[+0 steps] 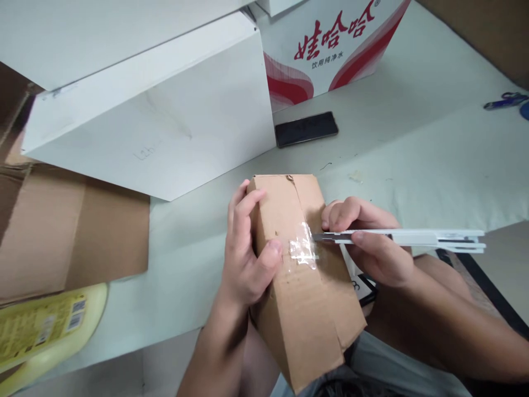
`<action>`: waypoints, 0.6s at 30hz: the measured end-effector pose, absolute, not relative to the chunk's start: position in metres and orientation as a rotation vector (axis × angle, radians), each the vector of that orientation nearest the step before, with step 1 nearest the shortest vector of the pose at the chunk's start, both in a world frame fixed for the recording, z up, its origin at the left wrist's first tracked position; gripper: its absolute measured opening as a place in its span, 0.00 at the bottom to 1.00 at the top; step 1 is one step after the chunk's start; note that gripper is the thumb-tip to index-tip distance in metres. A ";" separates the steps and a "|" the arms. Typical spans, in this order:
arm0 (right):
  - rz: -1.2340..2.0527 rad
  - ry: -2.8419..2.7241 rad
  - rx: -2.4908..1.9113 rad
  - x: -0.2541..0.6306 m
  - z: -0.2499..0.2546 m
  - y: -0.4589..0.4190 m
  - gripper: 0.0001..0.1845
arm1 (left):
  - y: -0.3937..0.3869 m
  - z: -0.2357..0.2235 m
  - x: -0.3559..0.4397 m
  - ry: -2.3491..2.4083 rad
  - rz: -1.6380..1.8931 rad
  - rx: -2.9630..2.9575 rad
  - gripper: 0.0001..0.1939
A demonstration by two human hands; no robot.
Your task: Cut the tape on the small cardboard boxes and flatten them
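A small brown cardboard box (308, 298) lies tilted between my lap and the table edge, its flaps closed with a patch of clear tape (303, 249). My left hand (247, 251) grips the box's left side, thumb pressed on top beside the tape. My right hand (367, 242) holds a white utility knife (417, 238). The knife's metal blade tip touches the right edge of the tape.
A large white box (165, 116) and a red-and-white printed carton (330, 44) stand at the back. A black phone (306, 129) lies between them. An open brown carton (61, 231) and a yellow package (45, 325) sit at left. Blue items (506, 101) lie far right.
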State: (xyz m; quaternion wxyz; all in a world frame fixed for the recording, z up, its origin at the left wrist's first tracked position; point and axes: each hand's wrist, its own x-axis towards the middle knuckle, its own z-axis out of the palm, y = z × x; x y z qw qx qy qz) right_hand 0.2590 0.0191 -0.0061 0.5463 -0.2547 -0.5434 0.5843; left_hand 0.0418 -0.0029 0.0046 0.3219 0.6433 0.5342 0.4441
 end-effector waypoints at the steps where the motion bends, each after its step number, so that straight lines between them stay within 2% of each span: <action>1: 1.384 -1.286 -0.604 0.259 -0.006 0.019 0.07 | -0.003 0.005 0.041 1.371 1.159 1.681 0.29; 18: 1.465 -1.168 -0.644 0.257 0.000 0.019 0.05 | -0.003 0.004 0.038 1.290 1.157 1.678 0.29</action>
